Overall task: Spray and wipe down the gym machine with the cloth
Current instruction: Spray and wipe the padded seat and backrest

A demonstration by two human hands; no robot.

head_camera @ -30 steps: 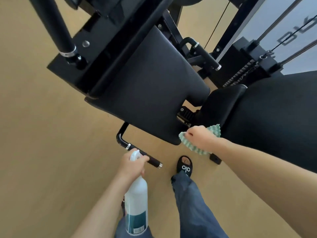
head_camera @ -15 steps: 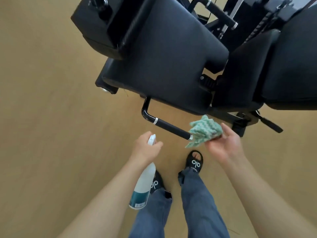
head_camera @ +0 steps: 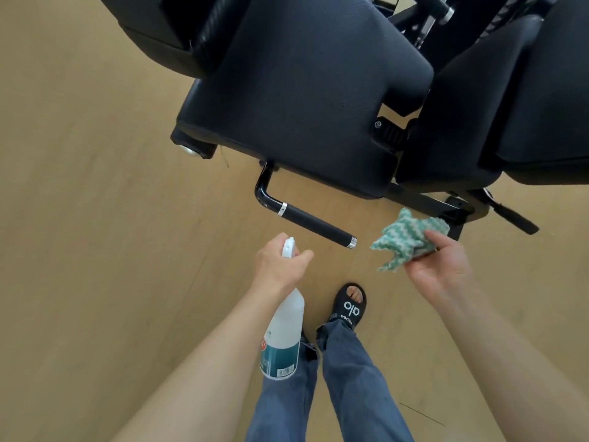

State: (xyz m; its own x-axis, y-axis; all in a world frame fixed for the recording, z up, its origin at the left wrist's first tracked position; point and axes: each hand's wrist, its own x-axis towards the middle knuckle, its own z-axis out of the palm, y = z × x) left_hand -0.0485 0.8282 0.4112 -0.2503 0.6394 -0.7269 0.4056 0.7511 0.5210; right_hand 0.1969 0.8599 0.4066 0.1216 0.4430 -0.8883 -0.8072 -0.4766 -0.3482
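The machine (head_camera: pixel 306 100) runs off the top and right edges. The left hand (head_camera: pixel 280 266) covers the bottle (head_camera: pixel 283 333) trigger. The left shoe hides behind the bottle; label print is unreadable.

Black padded gym machine (head_camera: pixel 306 100), green-and-white zigzag cloth (head_camera: pixel 406 239), white bottle (head_camera: pixel 283 327) with teal label, tan floor (head_camera: pixel 95 218)

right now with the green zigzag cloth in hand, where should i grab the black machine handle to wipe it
Wrap the green zigzag cloth in the right hand around the black machine handle at its free chrome-capped end, coming from the right. The bar is straight, open and unobstructed there, and bends into the frame at its far end.
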